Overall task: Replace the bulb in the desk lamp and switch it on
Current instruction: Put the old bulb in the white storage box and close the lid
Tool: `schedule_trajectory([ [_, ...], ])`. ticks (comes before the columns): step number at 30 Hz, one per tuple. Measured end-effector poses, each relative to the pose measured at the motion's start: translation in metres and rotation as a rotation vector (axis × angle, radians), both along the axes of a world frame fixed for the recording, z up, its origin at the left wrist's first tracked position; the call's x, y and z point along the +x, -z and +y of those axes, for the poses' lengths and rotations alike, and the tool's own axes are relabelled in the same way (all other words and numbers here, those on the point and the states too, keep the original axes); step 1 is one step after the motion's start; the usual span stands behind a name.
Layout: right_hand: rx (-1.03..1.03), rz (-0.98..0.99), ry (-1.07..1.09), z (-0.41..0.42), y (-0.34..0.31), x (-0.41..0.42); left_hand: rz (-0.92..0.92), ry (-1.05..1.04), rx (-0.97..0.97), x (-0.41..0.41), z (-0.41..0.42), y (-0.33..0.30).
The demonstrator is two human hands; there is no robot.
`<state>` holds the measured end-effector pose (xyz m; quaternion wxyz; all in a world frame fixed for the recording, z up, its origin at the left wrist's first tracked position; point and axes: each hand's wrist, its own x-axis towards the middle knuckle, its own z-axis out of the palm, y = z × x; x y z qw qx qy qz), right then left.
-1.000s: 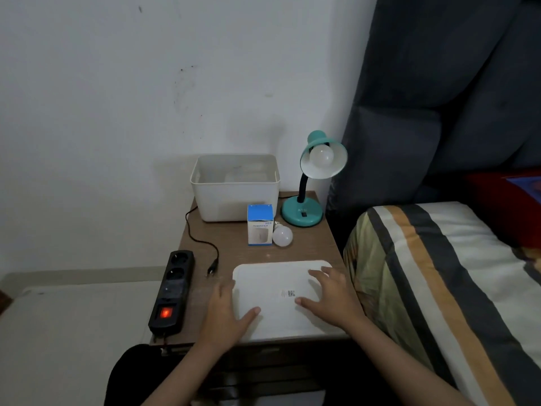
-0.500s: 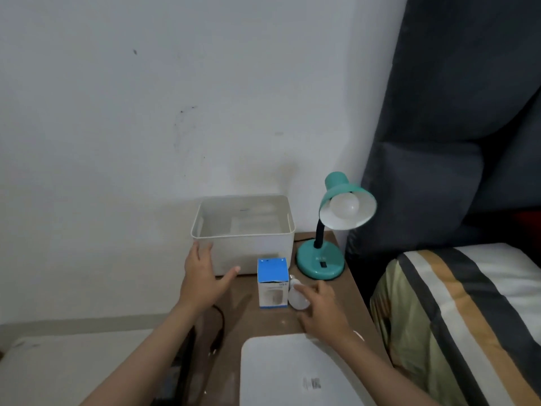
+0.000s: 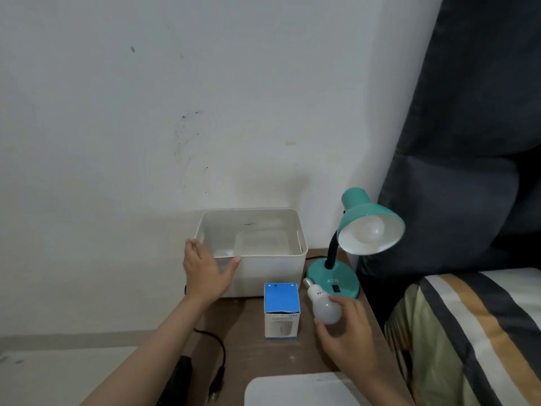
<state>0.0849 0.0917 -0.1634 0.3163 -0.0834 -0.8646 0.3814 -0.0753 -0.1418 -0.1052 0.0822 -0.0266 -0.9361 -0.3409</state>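
A teal desk lamp (image 3: 333, 278) stands at the back right of the small wooden table, its shade tilted toward me with a white bulb (image 3: 369, 229) screwed inside. My right hand (image 3: 349, 335) grips a loose white bulb (image 3: 323, 306) just in front of the lamp base, its screw cap pointing up and left. A blue and white bulb box (image 3: 281, 310) stands upright to the left of that bulb. My left hand (image 3: 206, 272) rests on the front left corner of a white plastic bin (image 3: 263, 266), fingers spread over its rim.
The lamp's black cord and plug (image 3: 215, 373) lie loose at the table's left, beside a black power strip (image 3: 178, 382). A white flat lid (image 3: 295, 391) lies at the near edge. A striped bed (image 3: 474, 332) and dark curtain (image 3: 468, 127) close off the right side.
My view has moved closer to the lamp and bin. My right hand has closed around the loose bulb and lifted it slightly; my left hand has settled on the bin's corner.
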Motion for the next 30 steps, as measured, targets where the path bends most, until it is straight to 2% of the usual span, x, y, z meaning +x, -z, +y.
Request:
schedule_trajectory([
  [2, 0.024, 0.120, -0.052, -0.006, -0.026, 0.002, 0.013, -0.002, 0.009, -0.002, 0.002, 0.000],
  [6, -0.080, 0.151, -0.174, -0.026, -0.072, -0.022, 0.030, -0.018, -0.010, -0.006, 0.003, 0.002],
  [9, -0.043, 0.185, -0.180, -0.033, -0.084, -0.065, 0.041, -0.035, -0.047, -0.009, -0.001, 0.002],
  [14, -0.045, -0.029, -0.178, -0.039, -0.094, -0.128, -0.001, -0.023, -0.001, -0.015, -0.011, -0.001],
  [21, -0.017, -0.366, -0.210, -0.033, -0.092, -0.195, -0.043, 0.007, 0.246, -0.021, -0.016, -0.002],
  [30, 0.005, -0.487, -0.126, -0.036, -0.082, -0.230, -0.036, -0.019, 0.355, -0.026, -0.014, 0.007],
])
